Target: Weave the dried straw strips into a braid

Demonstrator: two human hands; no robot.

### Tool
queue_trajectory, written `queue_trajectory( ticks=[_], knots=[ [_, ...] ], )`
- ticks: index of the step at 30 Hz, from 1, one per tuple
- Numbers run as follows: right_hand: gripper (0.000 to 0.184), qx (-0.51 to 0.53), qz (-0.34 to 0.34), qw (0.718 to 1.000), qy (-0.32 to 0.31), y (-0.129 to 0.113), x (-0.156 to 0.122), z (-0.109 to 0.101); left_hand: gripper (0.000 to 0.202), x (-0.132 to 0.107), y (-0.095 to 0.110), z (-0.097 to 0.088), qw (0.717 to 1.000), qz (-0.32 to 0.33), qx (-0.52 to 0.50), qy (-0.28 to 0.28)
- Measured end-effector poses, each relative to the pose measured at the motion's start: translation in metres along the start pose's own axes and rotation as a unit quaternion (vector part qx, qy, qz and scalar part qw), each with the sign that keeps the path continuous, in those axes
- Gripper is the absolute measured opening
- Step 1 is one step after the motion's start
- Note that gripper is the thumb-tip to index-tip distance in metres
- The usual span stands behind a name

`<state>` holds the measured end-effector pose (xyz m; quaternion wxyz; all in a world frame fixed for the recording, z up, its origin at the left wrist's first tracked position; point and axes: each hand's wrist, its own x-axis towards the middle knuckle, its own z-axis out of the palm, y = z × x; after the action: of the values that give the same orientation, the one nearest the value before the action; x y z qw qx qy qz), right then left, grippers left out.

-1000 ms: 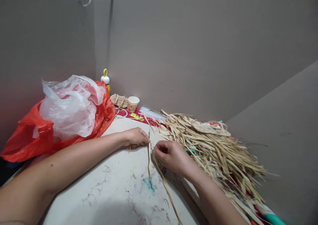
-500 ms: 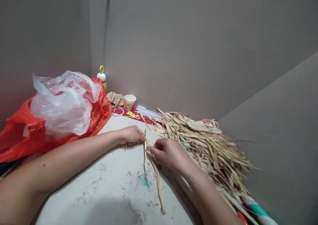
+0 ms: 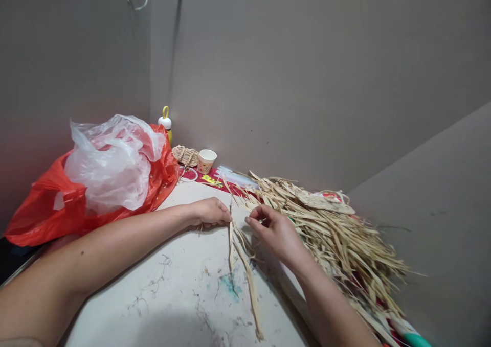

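Observation:
My left hand pinches thin strips of dried straw just above the white board. One long, wider straw strip hangs from there and lies across the board towards me. A short stem end sticks up past the left fingertips. To the right and a little apart, my right hand holds its thumb and forefinger together in a pinch; whatever lies between them is too small to make out. Beside the right hand spreads a large heap of dried straw strips.
The white board carries stains and loose fibres. Red and clear plastic bags bulge at the left. Behind stand a yellow-and-white bottle, a woven straw sole and a paper cup. Grey walls enclose the back.
My right hand has drawn back to the right, away from the strips at my left fingertips. The left hand keeps its pinch. The whole view has shifted slightly.

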<state>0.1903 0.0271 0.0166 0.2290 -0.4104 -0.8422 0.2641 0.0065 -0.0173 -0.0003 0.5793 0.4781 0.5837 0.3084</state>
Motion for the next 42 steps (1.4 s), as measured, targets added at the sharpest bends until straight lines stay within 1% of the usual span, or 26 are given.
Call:
queue_trajectory(
  ticks=[2, 4, 6, 8, 11, 13, 16, 20, 22, 25, 28, 31, 34, 36, 38, 42],
  knots=[
    [0.021, 0.003, -0.003, 0.999, -0.032, -0.004, -0.003, -0.002, 0.023, 0.002, -0.002, 0.0, 1.0, 0.002, -0.001, 0.0],
    [0.025, -0.022, -0.006, 0.996, -0.085, -0.008, -0.007, -0.003, 0.022, 0.002, -0.003, 0.0, 1.0, 0.003, -0.002, 0.0],
    [0.021, -0.073, -0.006, 0.988, -0.137, -0.012, -0.011, -0.002, 0.021, 0.002, -0.003, 0.0, 1.0, 0.004, -0.001, 0.002],
    [0.014, -0.129, -0.001, 0.978, -0.166, -0.015, -0.014, -0.001, 0.02, 0.002, -0.002, 0.0, 1.0, 0.004, 0.002, 0.002],
    [0.01, -0.181, 0.002, 0.967, -0.177, -0.017, -0.015, 0.002, 0.018, 0.0, 0.0, 0.0, 1.0, 0.002, 0.005, 0.003],
    [0.011, -0.195, 0.001, 0.963, -0.184, -0.017, -0.013, 0.004, 0.019, 0.0, 0.001, 0.0, 1.0, 0.0, 0.005, 0.001],
    [0.014, -0.2, 0.001, 0.962, -0.187, -0.018, -0.012, 0.005, 0.023, -0.001, 0.002, 0.0, 1.0, 0.004, 0.003, -0.001],
    [0.012, -0.193, 0.011, 0.964, -0.184, -0.02, -0.013, 0.008, 0.024, -0.001, 0.001, 0.0, 1.0, 0.006, 0.001, -0.005],
    [0.01, -0.188, 0.004, 0.966, -0.176, -0.02, -0.014, 0.011, 0.025, -0.002, 0.001, 0.0, 1.0, 0.005, 0.001, -0.001],
    [0.012, -0.177, -0.016, 0.97, -0.165, -0.018, -0.014, 0.013, 0.028, -0.002, 0.003, 0.0, 1.0, 0.0, 0.002, 0.0],
    [0.014, -0.137, -0.018, 0.978, -0.157, -0.013, -0.012, 0.007, 0.029, -0.003, 0.004, 0.0, 1.0, -0.002, 0.001, 0.0],
    [0.011, -0.04, -0.016, 0.989, -0.143, -0.009, -0.008, -0.007, 0.026, -0.004, 0.006, 0.0, 1.0, -0.005, 0.009, 0.0],
    [0.007, 0.056, -0.003, 0.99, -0.131, -0.008, -0.004, -0.014, 0.025, -0.006, 0.007, 0.0, 1.0, -0.017, 0.021, -0.004],
    [0.006, 0.101, 0.014, 0.987, -0.126, -0.006, -0.002, -0.011, 0.027, -0.007, 0.008, 0.0, 1.0, -0.019, 0.023, -0.004],
    [0.007, 0.132, 0.03, 0.983, -0.124, -0.004, -0.001, -0.003, 0.029, -0.007, 0.008, 0.0, 1.0, -0.011, 0.02, -0.005],
    [0.013, 0.135, 0.04, 0.983, -0.114, 0.002, 0.001, 0.014, 0.031, -0.006, 0.007, 0.0, 1.0, -0.002, 0.013, -0.01]
  ],
)
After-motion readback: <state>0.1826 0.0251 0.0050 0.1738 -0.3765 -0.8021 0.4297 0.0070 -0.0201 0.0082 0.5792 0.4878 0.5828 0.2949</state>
